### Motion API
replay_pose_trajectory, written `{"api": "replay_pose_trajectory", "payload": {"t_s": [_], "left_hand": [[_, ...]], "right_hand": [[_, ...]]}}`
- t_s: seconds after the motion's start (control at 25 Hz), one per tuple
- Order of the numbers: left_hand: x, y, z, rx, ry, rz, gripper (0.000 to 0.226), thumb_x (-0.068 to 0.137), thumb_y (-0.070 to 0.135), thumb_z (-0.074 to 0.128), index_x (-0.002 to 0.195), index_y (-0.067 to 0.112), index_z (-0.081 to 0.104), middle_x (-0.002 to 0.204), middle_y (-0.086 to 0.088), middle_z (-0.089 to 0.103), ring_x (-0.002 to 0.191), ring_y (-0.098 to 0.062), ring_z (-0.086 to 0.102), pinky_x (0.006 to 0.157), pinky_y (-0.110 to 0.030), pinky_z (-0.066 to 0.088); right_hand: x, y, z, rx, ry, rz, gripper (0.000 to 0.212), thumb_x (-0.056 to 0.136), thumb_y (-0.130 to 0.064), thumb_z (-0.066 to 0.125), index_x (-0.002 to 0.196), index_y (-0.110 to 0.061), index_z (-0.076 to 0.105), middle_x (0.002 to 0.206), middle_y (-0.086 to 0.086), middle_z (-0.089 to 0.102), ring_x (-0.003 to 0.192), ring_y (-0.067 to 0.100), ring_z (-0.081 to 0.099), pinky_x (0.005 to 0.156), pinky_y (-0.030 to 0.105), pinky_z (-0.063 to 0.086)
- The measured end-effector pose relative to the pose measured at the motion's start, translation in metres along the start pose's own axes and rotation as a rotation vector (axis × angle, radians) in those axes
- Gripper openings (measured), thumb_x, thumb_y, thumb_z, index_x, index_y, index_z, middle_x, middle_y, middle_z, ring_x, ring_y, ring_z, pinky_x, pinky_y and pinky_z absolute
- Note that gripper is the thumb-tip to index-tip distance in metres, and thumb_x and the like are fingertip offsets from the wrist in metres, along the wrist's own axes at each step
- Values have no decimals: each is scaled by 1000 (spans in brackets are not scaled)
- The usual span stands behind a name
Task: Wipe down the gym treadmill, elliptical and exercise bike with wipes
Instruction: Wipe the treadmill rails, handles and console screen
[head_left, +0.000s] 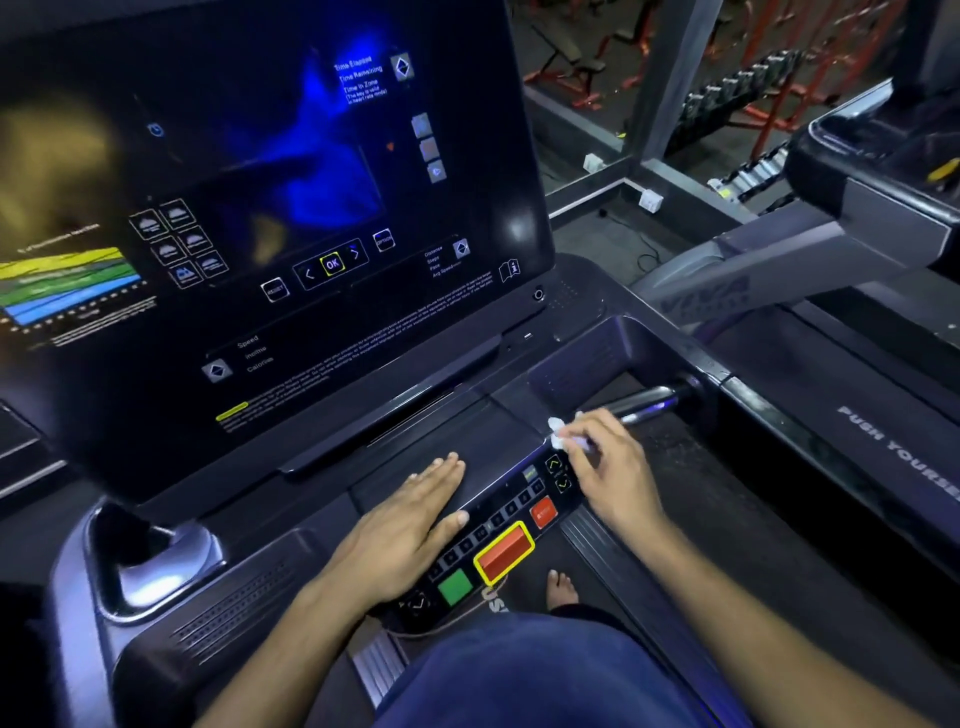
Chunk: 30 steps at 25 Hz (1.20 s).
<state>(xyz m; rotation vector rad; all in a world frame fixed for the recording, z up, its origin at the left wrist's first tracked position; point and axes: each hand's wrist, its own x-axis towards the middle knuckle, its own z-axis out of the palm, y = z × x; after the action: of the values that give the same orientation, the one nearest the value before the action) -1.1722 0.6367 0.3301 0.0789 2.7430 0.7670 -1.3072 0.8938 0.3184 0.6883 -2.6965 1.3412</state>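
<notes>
I stand on a black treadmill (571, 322) and look down at its console. My right hand (605, 467) holds a small crumpled white wipe (558, 434) with curled fingers, pressed on the right end of the button strip (498, 519) beside a metal handlebar (644, 402). My left hand (410, 519) lies flat, fingers straight, on the ledge just above the strip, its thumb touching the strip's edge. The strip carries a green button (454, 586), a large red button (504, 553) in a yellow frame and a smaller red one (543, 512).
The big glossy screen panel (270, 208) rises behind the ledge. A cup holder (150, 551) sits at the left, a tray recess (587, 358) at the right. A second treadmill (857, 218) stands to the right. My bare foot (561, 587) rests on the belt.
</notes>
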Motion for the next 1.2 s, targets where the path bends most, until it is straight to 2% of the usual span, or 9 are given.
{"api": "replay_pose_trajectory", "payload": {"t_s": [0.12, 0.28, 0.44, 0.6, 0.72, 0.84, 0.92, 1.08, 1.2], "left_hand": [[0, 1, -1, -3, 16, 7, 73, 98, 66, 18, 161, 32, 9, 165, 22, 2, 149, 14, -3, 119, -10, -3], [-6, -6, -2, -54, 27, 22, 63, 103, 54, 25, 161, 29, 16, 165, 21, 9, 146, 17, -1, 122, -13, 2], [-20, -20, 3, -11, 63, 33, 63, 103, 61, 18, 160, 34, 16, 165, 21, 12, 148, 14, 4, 124, -19, 4], [-32, -31, 11, -36, 215, 17, 63, 102, 62, 16, 157, 34, 29, 163, 22, 23, 149, 12, 11, 127, -27, 8], [-35, -35, 16, -49, 308, -22, 60, 103, 59, 18, 155, 34, 35, 162, 22, 25, 150, 11, 12, 128, -32, 6], [-38, -39, 19, -56, 336, -36, 61, 103, 57, 18, 155, 32, 36, 162, 21, 24, 150, 11, 10, 128, -32, 4], [-42, -42, 21, -59, 344, -37, 61, 103, 57, 18, 155, 31, 35, 163, 20, 24, 150, 10, 9, 128, -33, 4], [-52, -49, 25, -97, 367, -40, 61, 104, 55, 17, 156, 27, 35, 165, 16, 23, 152, 6, 8, 126, -25, -2], [-54, -52, 26, -139, 366, -35, 62, 105, 54, 18, 157, 25, 32, 165, 17, 22, 152, 6, 9, 126, -24, 0]], "right_hand": [[-40, 10, 17, -83, 50, -75, 15, 94, -13, 55, 94, -13, 70, 100, -8, 60, 94, 10, 54, 85, 18, 44], [-68, 15, 26, -84, 97, -14, 12, 95, -11, 60, 95, -14, 71, 101, -8, 62, 94, 10, 57, 85, 21, 46], [-63, 9, 17, -27, 103, 92, 11, 92, -5, 69, 94, -15, 73, 100, -11, 61, 90, 2, 62, 79, 14, 48], [-37, -13, 26, 2, 239, 209, 7, 93, -14, 68, 97, -19, 72, 102, -7, 65, 91, 8, 64, 82, 22, 49], [-50, -48, 57, 31, 175, 85, 7, 95, -13, 65, 96, -17, 71, 99, -7, 63, 94, 3, 62, 83, 12, 44], [-78, -52, 69, 14, 11, -166, 8, 94, -6, 67, 97, -12, 71, 101, -6, 62, 98, 10, 62, 86, 19, 48], [-80, -36, 57, -34, -22, -232, 8, 93, -4, 69, 95, -12, 70, 100, -7, 62, 95, 13, 60, 84, 24, 50], [-56, -8, 29, -26, 157, 111, 8, 94, -8, 65, 93, -15, 68, 97, -5, 61, 91, 12, 62, 80, 38, 51], [-65, -16, 40, 23, 221, 221, 7, 94, -10, 64, 93, -17, 66, 97, -7, 60, 90, 9, 62, 78, 42, 54]]}}
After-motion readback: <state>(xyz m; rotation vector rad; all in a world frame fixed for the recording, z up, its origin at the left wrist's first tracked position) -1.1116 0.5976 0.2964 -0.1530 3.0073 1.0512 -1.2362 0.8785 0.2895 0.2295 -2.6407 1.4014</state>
